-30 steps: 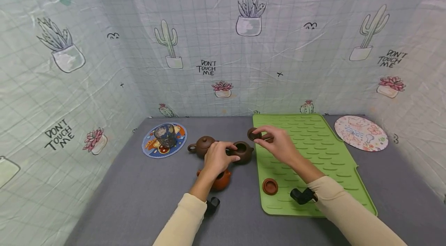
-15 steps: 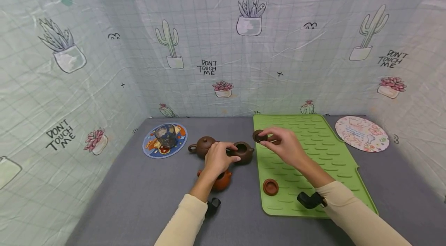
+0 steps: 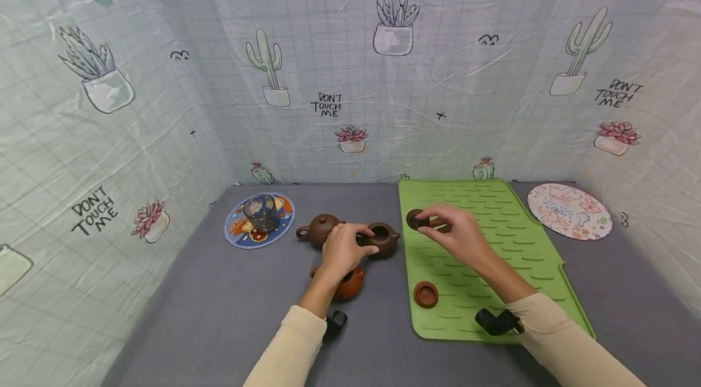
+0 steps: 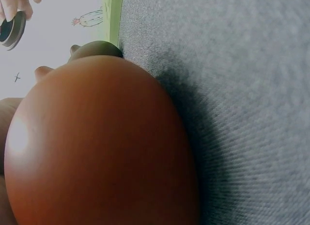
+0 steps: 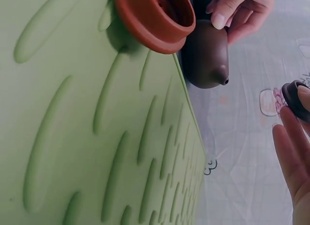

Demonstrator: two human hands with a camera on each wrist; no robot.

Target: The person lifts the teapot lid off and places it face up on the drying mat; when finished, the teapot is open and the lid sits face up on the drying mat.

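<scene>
My left hand (image 3: 342,247) grips the handle side of a dark brown teapot (image 3: 386,246), whose open top faces up and whose spout points right. In my right hand (image 3: 459,233) a small dark lid (image 3: 414,219) is pinched between thumb and fingers, tilted with its underside showing, above the left part of the green mat (image 3: 476,277). A reddish-orange teapot (image 3: 350,287), lidless, stands under my left wrist and fills much of the left wrist view. Its matching-coloured lid (image 5: 155,22) lies upside down on the mat. Behind my left hand is a brown teapot (image 3: 322,229) with its lid on.
A dark patterned glass (image 3: 260,213) stands on a round blue coaster (image 3: 237,235) at the back left. At the back right lies a round pink floral coaster (image 3: 569,210). A printed cloth (image 3: 350,70) hangs around the grey table (image 3: 219,314).
My right hand has moved a little to the right with the dark lid, from beside the dark teapot to over the green mat. My left hand stays on the teapot.
</scene>
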